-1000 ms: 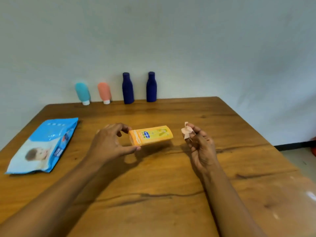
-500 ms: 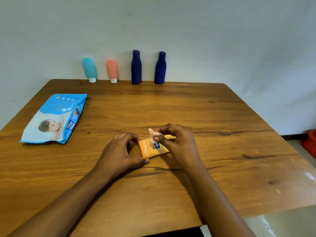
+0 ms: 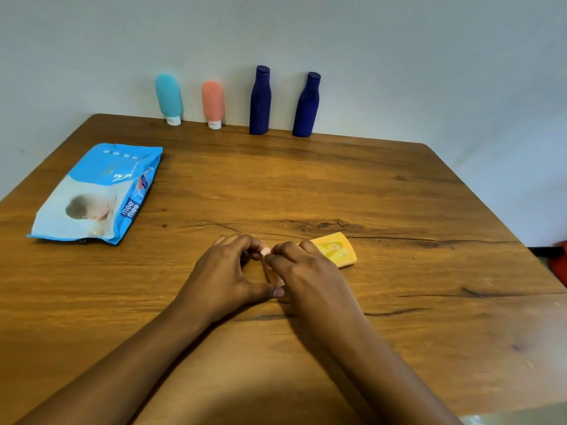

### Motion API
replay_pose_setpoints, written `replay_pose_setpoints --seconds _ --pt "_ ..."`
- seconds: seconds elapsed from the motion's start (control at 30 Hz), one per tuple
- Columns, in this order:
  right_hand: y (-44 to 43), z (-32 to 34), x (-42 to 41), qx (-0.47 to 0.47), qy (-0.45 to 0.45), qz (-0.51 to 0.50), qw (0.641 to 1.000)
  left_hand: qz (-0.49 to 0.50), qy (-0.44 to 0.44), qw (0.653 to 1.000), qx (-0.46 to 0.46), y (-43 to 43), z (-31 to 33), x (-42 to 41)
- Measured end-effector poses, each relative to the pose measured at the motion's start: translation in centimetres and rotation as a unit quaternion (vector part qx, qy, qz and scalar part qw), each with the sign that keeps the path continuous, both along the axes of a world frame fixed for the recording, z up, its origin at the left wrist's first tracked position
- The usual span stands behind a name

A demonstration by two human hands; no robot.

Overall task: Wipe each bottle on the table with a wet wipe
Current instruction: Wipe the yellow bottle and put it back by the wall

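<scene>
— Where was the yellow bottle (image 3: 336, 250)?
— Lying on the table (image 3: 399, 194), partly under the hands. The left hand (image 3: 224, 271) gripped its left end, fingers curled; the right hand (image 3: 306, 271) pinched the wipe (image 3: 265, 251) against it.
— The wipe pack (image 3: 98, 194)?
— Well to the left.

Brown wooden table (image 3: 368, 191) with dark grain cracks, plain pale grey wall (image 3: 399, 56) behind

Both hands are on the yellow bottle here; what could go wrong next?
The wet wipe in the right hand is bunched small, so parts of the yellow bottle may go unwiped. The left hand holds only one end, so the bottle could slip. The tall blue bottles at the back may topple when reached for.
</scene>
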State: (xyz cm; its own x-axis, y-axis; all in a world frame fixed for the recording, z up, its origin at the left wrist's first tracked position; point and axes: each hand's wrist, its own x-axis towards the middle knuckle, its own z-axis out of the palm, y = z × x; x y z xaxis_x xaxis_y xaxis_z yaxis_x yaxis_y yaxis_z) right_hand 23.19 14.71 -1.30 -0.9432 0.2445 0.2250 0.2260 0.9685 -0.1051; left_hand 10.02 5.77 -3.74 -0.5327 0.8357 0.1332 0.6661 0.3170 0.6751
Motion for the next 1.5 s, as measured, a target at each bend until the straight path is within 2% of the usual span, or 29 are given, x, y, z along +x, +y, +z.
replay_pose_setpoints --seconds 0.07,0.17,0.27,0.33,0.47,0.6,0.77,0.87,0.9,1.03,1.1,1.2,1.4,1.5 --pt "-0.2 0.2 0.9 -0.023 -0.021 -0.005 0.999 0.000 0.000 1.000 -0.002 0.0 0.0 0.0" --pt "0.5 1.3 2.3 -0.107 -0.036 -0.006 0.994 0.002 0.004 1.000 -0.013 0.0 0.0 0.0" --pt "2.2 2.4 1.3 -0.172 0.059 -0.045 0.982 0.005 0.013 1.000 -0.015 0.0 0.0 -0.1" --pt "2.6 2.6 -0.8 -0.151 0.078 -0.075 0.983 0.006 0.016 1.000 -0.015 -0.1 0.0 0.0" --pt "1.3 2.1 -3.5 -0.079 -0.033 -0.087 0.993 0.012 0.017 1.000 -0.015 -0.1 0.1 0.2" --pt "-0.6 1.9 -2.1 -0.062 -0.035 -0.081 0.994 0.017 0.018 1.000 -0.006 -0.1 0.1 0.3" --pt "0.6 2.0 1.3 -0.159 -0.020 -0.079 0.984 0.011 0.010 1.000 -0.008 0.0 0.1 0.3" --pt "2.4 2.8 0.0 -0.207 0.076 -0.119 0.968 0.013 0.023 1.000 -0.005 -0.1 0.1 0.4" --pt "2.5 2.7 -1.0 -0.198 0.081 -0.119 0.970 0.013 0.023 1.000 -0.002 -0.1 0.1 0.4" --pt "0.7 1.0 -3.1 -0.099 0.005 -0.090 0.991 0.017 0.025 1.000 -0.010 -0.1 0.3 0.5" --pt "-0.3 0.3 -2.4 -0.057 0.010 -0.083 0.995 0.020 0.027 0.999 -0.002 -0.1 0.3 0.4" --pt "-1.4 -0.4 -0.4 -0.048 0.026 -0.078 0.995 0.017 0.019 1.000 0.001 -0.1 0.2 0.5" --pt "-0.3 -1.4 3.5 -0.127 0.035 -0.054 0.990 0.008 0.023 1.000 -0.008 0.0 0.5 0.6" --pt "0.9 -0.4 3.2 -0.195 0.118 -0.086 0.970 0.012 0.033 0.999 -0.014 0.0 0.4 0.7"
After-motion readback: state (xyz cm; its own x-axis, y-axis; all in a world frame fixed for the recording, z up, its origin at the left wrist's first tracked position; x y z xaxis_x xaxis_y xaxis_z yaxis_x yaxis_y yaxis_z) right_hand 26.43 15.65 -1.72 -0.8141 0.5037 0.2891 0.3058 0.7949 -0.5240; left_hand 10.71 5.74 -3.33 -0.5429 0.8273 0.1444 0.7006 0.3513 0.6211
